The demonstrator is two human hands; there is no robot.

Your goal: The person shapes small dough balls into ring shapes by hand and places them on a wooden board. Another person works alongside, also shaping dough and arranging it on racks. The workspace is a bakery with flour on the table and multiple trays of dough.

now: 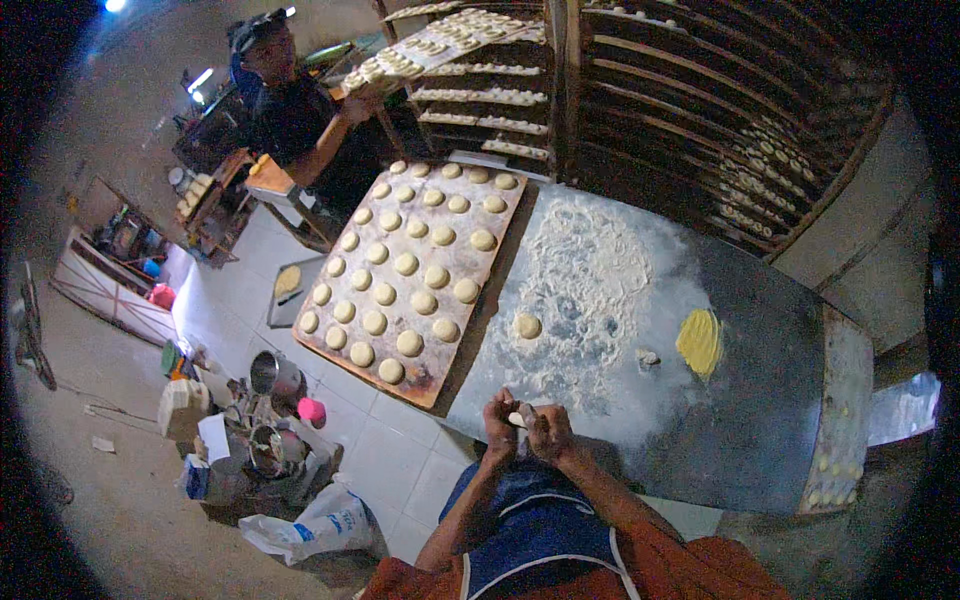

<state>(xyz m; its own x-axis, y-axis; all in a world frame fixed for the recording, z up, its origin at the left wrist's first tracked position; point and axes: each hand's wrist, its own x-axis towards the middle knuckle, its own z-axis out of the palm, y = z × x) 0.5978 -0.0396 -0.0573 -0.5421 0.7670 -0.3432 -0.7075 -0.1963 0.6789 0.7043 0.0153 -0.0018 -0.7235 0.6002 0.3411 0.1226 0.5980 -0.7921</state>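
Evidently the 2 hands are sharing a single small job: the left hand (499, 421) and the right hand (549, 432) are both curled nearly closed around a pale dough piece (517, 420), which shows only as a scrap between the bent fingers, by the near edge of the table (745, 400). From where I stand, the risk looks to be a drop: held so near the edge, the piece could fall onto the apron (540, 500) or the tiles (395, 447) if either grip loosened. Too hard a squeeze might tear it, and sticky skin could make it cling. The dark tabletop is thick with flour (625, 265) toward its far left, with 1 dough round (527, 326) sitting in it and a yellow patch (699, 342) farther right. Alongside on the left lies a board (433, 372) with rows of rounds. Beyond, a co-worker (285, 125) has a hand at a loaded tray beside the tall rack (567, 90), while metal pots (275, 372), a pink cup (312, 411) and a plastic bag (325, 527) crowd the floor
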